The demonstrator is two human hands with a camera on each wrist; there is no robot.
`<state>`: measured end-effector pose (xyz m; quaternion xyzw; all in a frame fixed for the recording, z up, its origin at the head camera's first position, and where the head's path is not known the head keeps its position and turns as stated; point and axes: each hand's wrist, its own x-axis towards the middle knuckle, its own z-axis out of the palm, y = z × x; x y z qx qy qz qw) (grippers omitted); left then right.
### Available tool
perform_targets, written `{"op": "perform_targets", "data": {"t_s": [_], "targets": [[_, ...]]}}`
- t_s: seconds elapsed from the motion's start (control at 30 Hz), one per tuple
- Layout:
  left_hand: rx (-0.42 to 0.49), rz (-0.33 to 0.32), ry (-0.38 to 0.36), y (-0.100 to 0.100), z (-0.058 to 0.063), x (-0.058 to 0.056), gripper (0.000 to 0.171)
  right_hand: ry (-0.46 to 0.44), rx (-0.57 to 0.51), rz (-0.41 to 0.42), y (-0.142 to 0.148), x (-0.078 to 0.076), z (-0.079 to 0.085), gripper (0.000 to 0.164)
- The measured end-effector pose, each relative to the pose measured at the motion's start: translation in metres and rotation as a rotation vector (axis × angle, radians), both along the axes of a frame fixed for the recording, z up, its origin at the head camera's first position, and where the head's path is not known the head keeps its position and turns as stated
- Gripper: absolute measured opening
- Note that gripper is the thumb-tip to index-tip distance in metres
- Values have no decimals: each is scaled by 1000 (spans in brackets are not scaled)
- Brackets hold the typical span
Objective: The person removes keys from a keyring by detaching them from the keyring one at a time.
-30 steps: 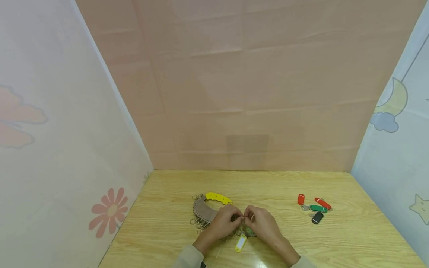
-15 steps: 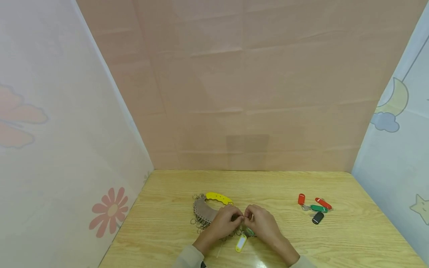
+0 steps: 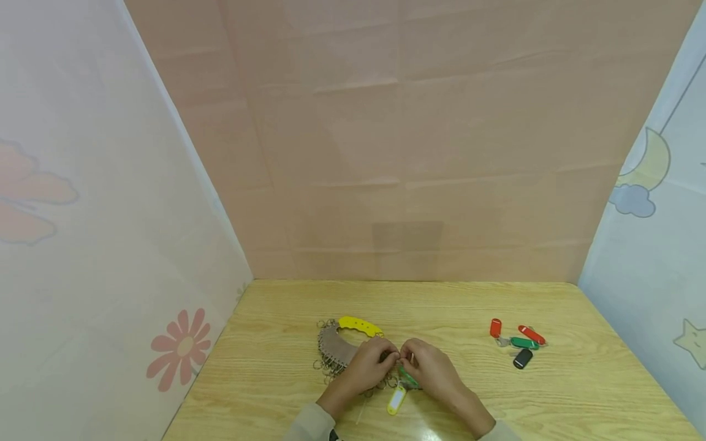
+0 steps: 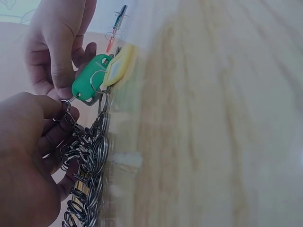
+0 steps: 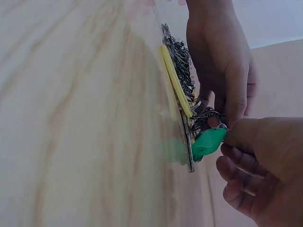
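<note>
My left hand (image 3: 366, 367) pinches a small metal ring (image 4: 66, 109) on a curved grey metal key rack (image 3: 336, 346), which has a yellow handle (image 3: 358, 324) and several rings along its edge. Close against it, my right hand (image 3: 432, 369) pinches the small ring of a green key tag (image 4: 89, 79). In the right wrist view that green tag hangs by the fingertips, and the exact link between the two rings is too small to tell. A yellow key tag (image 3: 396, 399) lies just below the hands, by the end of the rack.
On the table (image 3: 441, 306) to the right lie a red key tag (image 3: 496, 327), a longer red tag (image 3: 531, 334), a green tag (image 3: 524, 343) and a black tag (image 3: 523, 359), with keys. Fabric walls enclose the table's back and sides.
The green tag shows more below my right fingers than before. My right hand has shifted very slightly left, while the left hand and rack stay nearly in place.
</note>
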<state>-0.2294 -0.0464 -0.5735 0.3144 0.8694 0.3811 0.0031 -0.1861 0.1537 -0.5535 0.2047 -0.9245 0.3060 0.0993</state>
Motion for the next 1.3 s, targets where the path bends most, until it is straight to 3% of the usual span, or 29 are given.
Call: {"op": "perform_targets", "data": {"t_s": [0.33, 0.8, 1.03, 1.3], "targets": [[49, 15, -90, -1, 0, 1, 16, -96, -48, -70, -3, 0, 0, 10], [43, 23, -75, -1, -1, 1, 14, -183, -97, -3, -4, -3, -2, 3], [42, 18, -54, -2, -3, 0, 15, -176, -105, 8, -4, -6, -1, 2], [40, 13, -82, -2, -3, -2, 18, -158, -99, 7, -4, -6, -3, 5]]}}
